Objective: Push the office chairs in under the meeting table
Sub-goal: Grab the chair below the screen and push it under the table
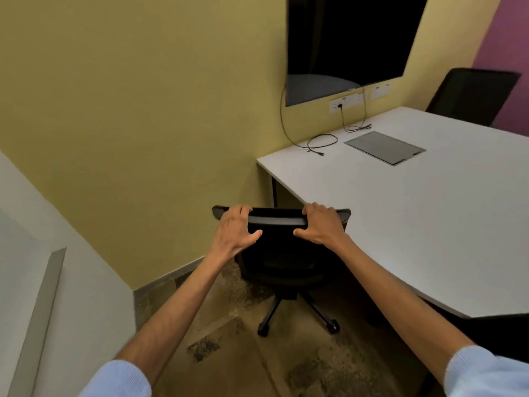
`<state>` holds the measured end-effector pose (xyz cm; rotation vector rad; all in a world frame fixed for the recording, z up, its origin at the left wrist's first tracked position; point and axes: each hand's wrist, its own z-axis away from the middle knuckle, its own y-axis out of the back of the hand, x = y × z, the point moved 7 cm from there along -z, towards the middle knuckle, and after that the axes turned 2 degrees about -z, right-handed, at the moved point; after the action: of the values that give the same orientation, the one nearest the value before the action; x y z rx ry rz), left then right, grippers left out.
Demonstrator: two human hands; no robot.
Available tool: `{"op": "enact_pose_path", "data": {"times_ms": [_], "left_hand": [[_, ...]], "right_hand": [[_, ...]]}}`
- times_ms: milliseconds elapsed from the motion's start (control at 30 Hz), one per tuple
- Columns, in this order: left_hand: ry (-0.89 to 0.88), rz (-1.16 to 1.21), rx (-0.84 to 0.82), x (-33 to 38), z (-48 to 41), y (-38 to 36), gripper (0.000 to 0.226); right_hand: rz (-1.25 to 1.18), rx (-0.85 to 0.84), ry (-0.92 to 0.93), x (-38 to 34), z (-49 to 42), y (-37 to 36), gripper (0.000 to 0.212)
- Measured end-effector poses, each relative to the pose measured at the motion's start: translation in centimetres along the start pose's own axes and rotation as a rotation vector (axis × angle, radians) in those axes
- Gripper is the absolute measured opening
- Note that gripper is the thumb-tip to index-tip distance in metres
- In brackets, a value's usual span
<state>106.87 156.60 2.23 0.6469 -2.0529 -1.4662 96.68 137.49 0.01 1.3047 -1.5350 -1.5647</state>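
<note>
A black office chair on castors stands in front of me, its back toward me, at the near left edge of the white meeting table. My left hand grips the left part of the backrest's top rail, fingers over the top and thumb on my side. My right hand holds the right part of the same rail the same way. The seat lies partly under the table's edge. A second black chair stands at the table's far side.
A yellow wall with a dark screen and sockets runs behind the table. Cables and a grey hatch lie on the tabletop. A white wall closes the left. Another dark chair part shows at the lower right.
</note>
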Motion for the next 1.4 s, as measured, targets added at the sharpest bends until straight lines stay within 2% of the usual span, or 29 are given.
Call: {"op": "enact_pose_path", "data": {"times_ms": [100,167,267,333,467,633,833,1100,1400], "left_hand": [[-0.118,-0.046,-0.200,-1.8,-3.5,-3.4,0.057],[-0.171,-0.070,-0.320,-3.1,-5.1,-5.5,0.040],[-0.164,-0.134,-0.372,-5.0,-7.0,-7.1,0.025],[-0.212,-0.164,-0.373,-5.5,-8.2,-7.5,0.016],[-0.349,-0.148,-0.312,-7.2,-9.9,-8.4,0.019],[-0.393,-0.193,-0.278,-12.2,-13.2,-10.3,0.030],[-0.579,-0.171,-0.316,-14.9,-17.7,-9.9,0.025],[-0.724,-0.088,-0.331,-16.5,-24.6,-10.7,0.042],[-0.853,-0.125,-0.301,-18.1,-33.7,-13.4,0.020]], "right_hand": [[0.030,-0.162,-0.032,0.9,-2.3,-2.6,0.054],[0.100,-0.189,-0.073,1.6,-3.2,-3.5,0.039],[0.133,-0.168,-0.142,2.0,-3.2,-3.7,0.020],[0.136,-0.155,-0.174,1.9,-3.7,-3.8,0.020],[0.149,-0.146,-0.239,1.2,-4.6,-4.4,0.028],[0.136,-0.089,-0.300,-2.5,-5.7,-5.5,0.033],[0.191,-0.069,-0.459,-6.3,-8.4,-6.4,0.024],[0.219,-0.055,-0.623,-8.1,-13.1,-7.0,0.011],[0.188,-0.022,-0.731,-8.0,-20.4,-8.4,0.014]]}}
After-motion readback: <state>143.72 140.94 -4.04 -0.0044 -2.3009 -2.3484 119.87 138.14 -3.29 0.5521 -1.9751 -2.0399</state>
